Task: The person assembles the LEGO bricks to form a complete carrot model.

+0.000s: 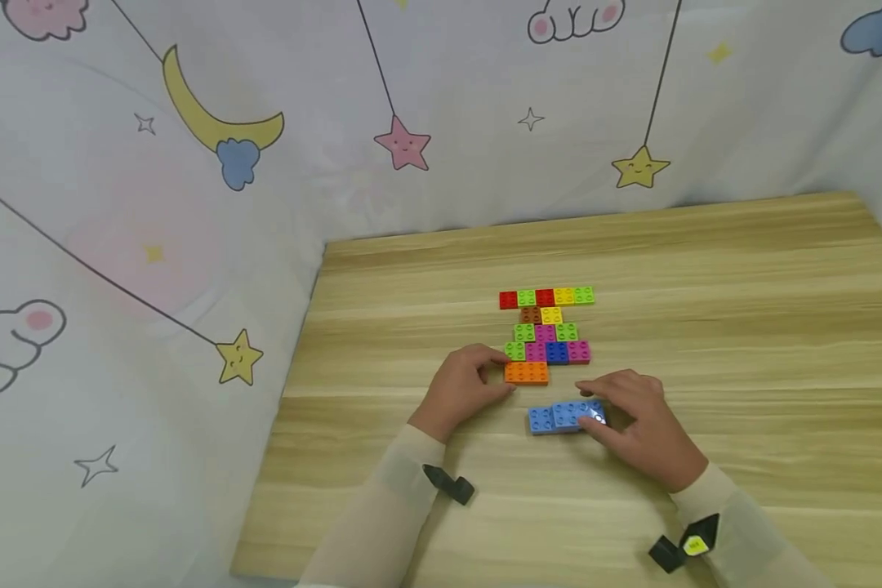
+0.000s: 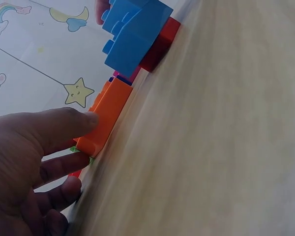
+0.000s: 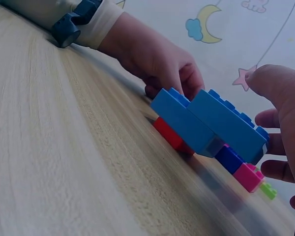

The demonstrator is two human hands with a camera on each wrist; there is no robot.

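On the table, near my left hand [image 1: 463,388], lies an orange brick [image 1: 526,373] at the near end of a flat, multicoloured brick arrangement [image 1: 545,333]. My left thumb and forefinger pinch the orange brick's left end; the thumb [image 2: 78,123] overlaps its side in the left wrist view. Closer to me is a stack of two offset light blue bricks [image 1: 569,415] over a red brick [image 3: 172,136]. Around its right end my right hand [image 1: 635,420] spreads thumb and fingers, apparently without gripping. A white printed patch shows at that blue end.
Wood-grain table [image 1: 764,327] surrounds the bricks. Behind and to the left hangs a pale cloth [image 1: 470,73] printed with moons and stars. The arrangement's far row is red, green and yellow bricks [image 1: 546,297]. Dark wrist mounts [image 1: 448,484] sit on both sleeves.
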